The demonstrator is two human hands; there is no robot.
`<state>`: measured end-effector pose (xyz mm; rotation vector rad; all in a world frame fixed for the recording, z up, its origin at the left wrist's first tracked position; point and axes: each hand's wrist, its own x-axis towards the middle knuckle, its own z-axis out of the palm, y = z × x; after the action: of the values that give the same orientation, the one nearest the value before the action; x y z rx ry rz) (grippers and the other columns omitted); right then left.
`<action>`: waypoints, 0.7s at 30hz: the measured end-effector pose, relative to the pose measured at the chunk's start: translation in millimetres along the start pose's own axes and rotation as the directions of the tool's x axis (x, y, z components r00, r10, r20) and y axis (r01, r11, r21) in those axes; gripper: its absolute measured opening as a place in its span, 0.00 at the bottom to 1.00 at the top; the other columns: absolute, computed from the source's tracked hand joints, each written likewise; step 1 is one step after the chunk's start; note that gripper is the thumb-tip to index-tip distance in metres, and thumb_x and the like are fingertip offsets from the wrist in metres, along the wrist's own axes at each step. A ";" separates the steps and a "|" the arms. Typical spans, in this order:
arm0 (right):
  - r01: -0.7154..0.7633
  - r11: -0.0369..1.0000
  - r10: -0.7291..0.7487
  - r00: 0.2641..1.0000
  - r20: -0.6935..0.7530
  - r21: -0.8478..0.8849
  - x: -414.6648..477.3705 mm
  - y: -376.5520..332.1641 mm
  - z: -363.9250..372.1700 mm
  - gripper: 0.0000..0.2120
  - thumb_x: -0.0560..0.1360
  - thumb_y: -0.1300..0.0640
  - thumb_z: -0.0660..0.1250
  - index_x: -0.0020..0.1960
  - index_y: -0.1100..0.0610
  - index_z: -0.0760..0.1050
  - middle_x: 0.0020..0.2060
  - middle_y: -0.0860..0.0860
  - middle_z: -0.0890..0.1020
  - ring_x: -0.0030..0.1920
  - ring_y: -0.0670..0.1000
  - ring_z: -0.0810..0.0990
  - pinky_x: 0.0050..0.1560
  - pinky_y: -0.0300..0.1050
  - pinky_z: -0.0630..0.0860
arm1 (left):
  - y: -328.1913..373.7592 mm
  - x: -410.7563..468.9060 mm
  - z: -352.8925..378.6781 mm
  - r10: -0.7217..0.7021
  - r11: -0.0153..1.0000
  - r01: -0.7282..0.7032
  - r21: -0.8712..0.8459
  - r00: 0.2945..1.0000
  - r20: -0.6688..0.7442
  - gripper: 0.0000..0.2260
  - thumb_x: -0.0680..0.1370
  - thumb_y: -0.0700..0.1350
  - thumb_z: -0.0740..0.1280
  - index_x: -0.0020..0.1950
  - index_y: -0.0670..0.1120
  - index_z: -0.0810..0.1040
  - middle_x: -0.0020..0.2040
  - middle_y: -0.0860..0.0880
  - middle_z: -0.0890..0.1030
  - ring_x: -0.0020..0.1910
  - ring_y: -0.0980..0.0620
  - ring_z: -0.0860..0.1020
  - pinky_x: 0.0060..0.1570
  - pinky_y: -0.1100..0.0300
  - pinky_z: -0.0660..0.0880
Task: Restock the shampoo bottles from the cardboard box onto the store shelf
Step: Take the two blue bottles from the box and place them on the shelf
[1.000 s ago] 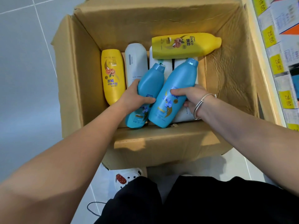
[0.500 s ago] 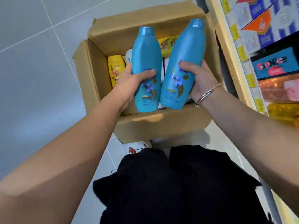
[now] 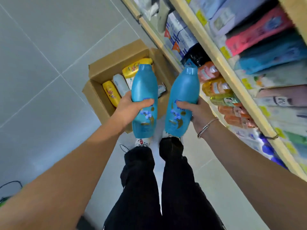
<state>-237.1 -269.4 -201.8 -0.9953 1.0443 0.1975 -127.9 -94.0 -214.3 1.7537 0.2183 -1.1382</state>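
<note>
I hold two blue shampoo bottles upright, high above the floor. My left hand (image 3: 131, 107) grips the left blue bottle (image 3: 144, 90) around its middle. My right hand (image 3: 196, 112) grips the right blue bottle (image 3: 183, 95) the same way. Below and behind them the open cardboard box (image 3: 98, 73) stands on the floor, with yellow bottles (image 3: 111, 93) and a white bottle (image 3: 121, 84) lying inside. The store shelf (image 3: 222, 63) runs along the right, its wooden edges carrying yellow price tags.
The shelf levels hold orange and yellow bottles (image 3: 214, 85), boxed goods (image 3: 181, 37) and coloured packs (image 3: 259, 32). My legs in black trousers (image 3: 157, 180) stand just in front of the box. Grey floor tiles (image 3: 41, 63) spread to the left. A black cable (image 3: 10, 185) lies at the lower left.
Both hands have lifted the blue bottles out of the box and well above it. The view has risen, so the box looks smaller and more shelf levels show on the right.
</note>
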 end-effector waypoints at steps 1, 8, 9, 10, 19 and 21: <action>0.011 1.000 -0.011 1.000 -0.020 0.007 -14.7 -4.2 -4.7 0.22 0.63 0.68 0.73 0.56 0.61 0.76 0.35 0.47 0.85 0.35 0.47 0.84 0.34 0.41 0.79 | 9.1 -11.2 3.9 0.012 1.000 -0.013 0.027 1.000 0.023 0.11 0.69 0.42 0.75 0.49 0.50 0.78 0.43 0.51 0.84 0.37 0.55 0.83 0.42 0.58 0.80; 0.190 0.969 -0.168 0.975 -0.143 0.159 -127.1 -20.1 -44.0 0.17 0.60 0.68 0.74 0.47 0.58 0.79 0.33 0.47 0.86 0.34 0.47 0.84 0.34 0.40 0.80 | 70.4 -85.8 35.8 0.155 0.961 -0.196 0.193 0.966 0.209 0.19 0.65 0.46 0.78 0.53 0.50 0.76 0.44 0.54 0.83 0.40 0.56 0.82 0.41 0.62 0.80; 0.220 0.961 -0.192 0.967 -0.170 0.169 -144.8 -19.7 -50.5 0.16 0.60 0.68 0.74 0.47 0.58 0.79 0.34 0.47 0.86 0.34 0.47 0.85 0.35 0.41 0.81 | 78.4 -95.9 42.3 0.177 0.948 -0.234 0.216 0.951 0.252 0.19 0.65 0.45 0.77 0.53 0.50 0.76 0.44 0.54 0.83 0.40 0.57 0.83 0.41 0.61 0.80; 0.247 0.953 -0.212 0.957 -0.200 0.173 -161.9 -18.6 -56.3 0.16 0.60 0.68 0.75 0.46 0.57 0.79 0.34 0.47 0.86 0.34 0.48 0.85 0.36 0.42 0.81 | 86.3 -108.4 50.0 0.193 0.936 -0.267 0.231 0.935 0.297 0.18 0.66 0.44 0.76 0.53 0.49 0.77 0.44 0.53 0.84 0.39 0.57 0.83 0.40 0.60 0.80; 0.461 0.875 -0.334 0.793 -0.509 0.145 -310.0 -29.5 -96.5 0.23 0.65 0.69 0.73 0.59 0.67 0.74 0.48 0.60 0.83 0.45 0.58 0.83 0.50 0.54 0.80 | 150.8 -224.1 140.5 0.284 0.778 -0.578 0.245 0.671 0.685 0.16 0.64 0.46 0.74 0.51 0.47 0.80 0.44 0.49 0.85 0.42 0.51 0.83 0.45 0.53 0.81; 0.532 0.837 -0.391 0.747 -0.537 0.130 -336.2 -37.2 -106.5 0.21 0.65 0.69 0.73 0.57 0.65 0.75 0.42 0.54 0.85 0.39 0.52 0.84 0.42 0.46 0.81 | 164.8 -250.3 163.6 0.322 0.769 -0.612 0.185 0.621 0.714 0.19 0.63 0.44 0.75 0.52 0.44 0.78 0.43 0.48 0.84 0.39 0.52 0.83 0.43 0.54 0.81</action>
<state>-460.6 -271.4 73.5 -1.0401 1.1997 -0.6449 -261.8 -222.2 72.4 1.4931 -0.9542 -1.3594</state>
